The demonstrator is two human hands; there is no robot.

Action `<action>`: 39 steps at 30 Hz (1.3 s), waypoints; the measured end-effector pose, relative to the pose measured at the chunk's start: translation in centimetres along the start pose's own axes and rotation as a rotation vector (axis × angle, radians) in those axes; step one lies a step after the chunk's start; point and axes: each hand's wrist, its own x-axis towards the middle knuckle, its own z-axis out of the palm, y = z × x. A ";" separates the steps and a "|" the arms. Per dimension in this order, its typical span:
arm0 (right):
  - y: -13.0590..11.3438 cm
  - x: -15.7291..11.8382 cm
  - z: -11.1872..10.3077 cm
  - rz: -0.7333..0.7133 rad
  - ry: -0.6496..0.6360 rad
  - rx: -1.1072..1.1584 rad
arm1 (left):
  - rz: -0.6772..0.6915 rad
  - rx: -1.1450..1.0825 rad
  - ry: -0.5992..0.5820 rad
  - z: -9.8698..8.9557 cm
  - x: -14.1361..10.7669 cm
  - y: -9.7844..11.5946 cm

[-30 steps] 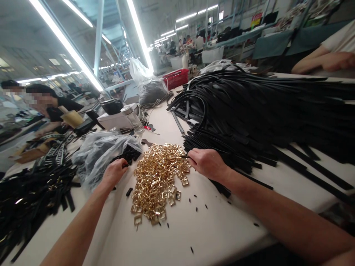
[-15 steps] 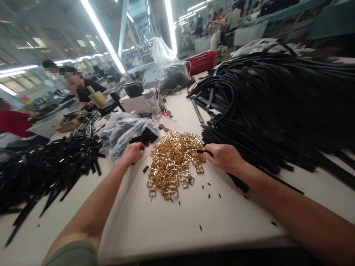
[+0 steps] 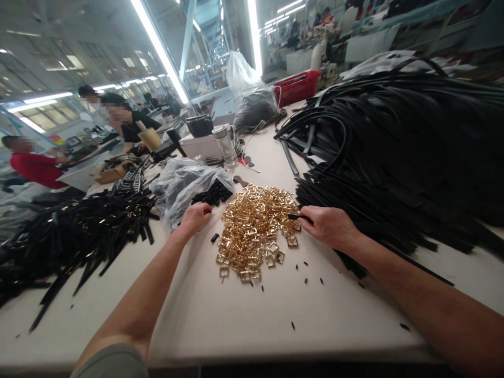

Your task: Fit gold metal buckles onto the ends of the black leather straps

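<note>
My right hand (image 3: 328, 226) is closed round a black strap (image 3: 302, 217), whose short end juts out toward a heap of gold square buckles (image 3: 255, 226). On the other side of the heap, my left hand (image 3: 195, 218) has its fingertips pinched together. A small dark bit shows at those fingertips, too small to name. Just behind that hand lies a pile of small black loops (image 3: 214, 193), spilling from a clear plastic bag (image 3: 177, 181). One loose black loop (image 3: 214, 238) rests between my left hand and the buckles.
Long black straps (image 3: 409, 142) are heaped on the right. Straps with gold buckles (image 3: 79, 231) cover the left. A glass jar (image 3: 225, 144), a black pot (image 3: 199, 125) and a red crate (image 3: 297, 88) stand farther back. Co-workers (image 3: 35, 163) are at the left.
The whole view has shifted, so everything appears farther right. My right hand keeps its hold on the strap beside the buckles. My left fingertips have turned slightly, still near the loops.
</note>
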 end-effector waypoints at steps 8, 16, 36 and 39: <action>-0.3 0.0 -0.5 0.013 -0.020 0.003 | 0.008 -0.034 -0.011 0.0 -0.4 0.0; -0.4 0.1 -0.6 0.016 -0.022 -0.007 | -0.081 -0.029 0.000 -1.7 -1.2 1.1; -0.8 0.0 -1.0 0.088 -0.102 0.136 | 0.025 -0.340 -0.224 -2.3 -8.5 10.8; -0.7 0.2 -0.6 0.102 -0.144 0.177 | 0.047 -0.299 -0.197 -1.9 -7.8 11.5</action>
